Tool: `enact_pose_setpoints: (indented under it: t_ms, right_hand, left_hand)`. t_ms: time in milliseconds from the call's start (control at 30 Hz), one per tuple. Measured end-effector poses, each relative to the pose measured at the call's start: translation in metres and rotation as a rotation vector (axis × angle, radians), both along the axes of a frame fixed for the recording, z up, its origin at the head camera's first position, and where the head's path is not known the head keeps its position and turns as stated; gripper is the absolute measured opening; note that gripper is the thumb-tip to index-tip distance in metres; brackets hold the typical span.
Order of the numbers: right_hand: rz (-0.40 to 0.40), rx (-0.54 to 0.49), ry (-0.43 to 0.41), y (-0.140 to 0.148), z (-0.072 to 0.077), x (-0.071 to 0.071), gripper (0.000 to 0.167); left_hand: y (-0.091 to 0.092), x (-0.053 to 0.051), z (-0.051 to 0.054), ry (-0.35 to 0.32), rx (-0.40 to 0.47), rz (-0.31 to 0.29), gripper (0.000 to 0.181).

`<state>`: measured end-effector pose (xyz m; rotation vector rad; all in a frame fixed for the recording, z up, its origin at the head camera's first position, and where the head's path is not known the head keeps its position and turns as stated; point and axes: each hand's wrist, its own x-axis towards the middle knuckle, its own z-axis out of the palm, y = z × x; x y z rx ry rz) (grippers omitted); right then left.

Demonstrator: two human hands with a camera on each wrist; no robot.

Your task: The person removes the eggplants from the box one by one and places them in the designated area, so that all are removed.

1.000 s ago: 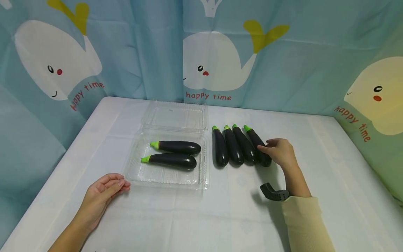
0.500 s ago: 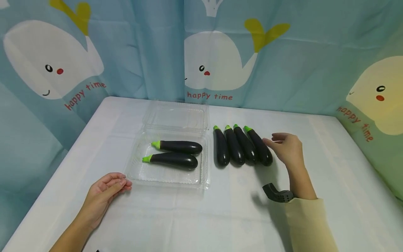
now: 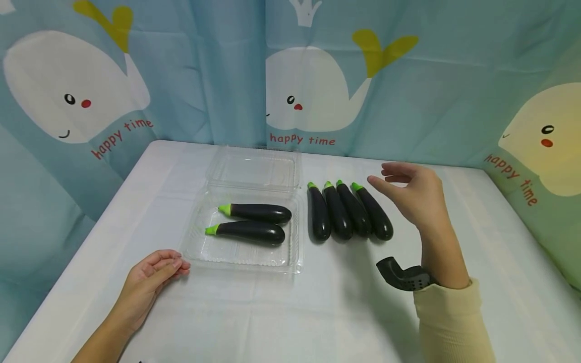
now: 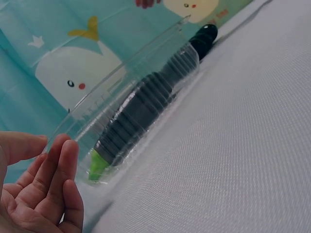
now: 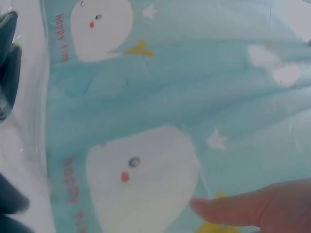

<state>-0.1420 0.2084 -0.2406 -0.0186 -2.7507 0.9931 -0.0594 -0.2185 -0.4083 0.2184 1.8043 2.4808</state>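
Note:
My left hand (image 3: 147,282) pinches the front left rim of a clear plastic clamshell box (image 3: 199,254) between thumb and fingers. The left wrist view shows this pinch close up. Inside the box lie two dark eggplants, a rear one (image 3: 260,213) and a front one (image 3: 249,232), green stems to the left. Right of the box several more eggplants lie side by side, stems pointing back, from the leftmost (image 3: 319,214) to the rightmost (image 3: 374,214). Raised above and right of that row, my right hand (image 3: 417,196) holds nothing, thumb and fingers apart.
The box's lid (image 3: 254,169) lies folded back behind its base. A white cloth covers the table (image 3: 272,322). Blue curtains (image 3: 227,75) printed with whales stand along the back and sides.
My right hand has left the rightmost eggplant, drawn a little to the right, then risen and moved back. The eggplants and my left hand stay in place.

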Motion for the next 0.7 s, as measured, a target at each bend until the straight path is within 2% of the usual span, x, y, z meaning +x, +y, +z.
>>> enact_pose_setpoints:
  t_ms: [133, 367, 600, 700]
  right_hand:
    - [0.046, -0.005, 0.027, -0.013, 0.005, 0.004, 0.051]
    - [0.146, -0.041, 0.028, -0.035, 0.003, 0.007, 0.048]
    - [0.267, -0.068, -0.052, -0.062, -0.013, 0.004, 0.045]
    - [0.291, -0.066, -0.053, -0.072, -0.021, 0.004, 0.041]
  left_hand:
    - [0.000, 0.000, 0.000, 0.000, 0.000, 0.000, 0.013]
    - [-0.001, 0.000, 0.000, 0.006, -0.017, 0.001, 0.012]
    - [-0.001, 0.000, 0.001, 0.007, -0.022, 0.003, 0.013]
    - [-0.001, 0.000, 0.001, 0.005, -0.019, 0.005, 0.013]
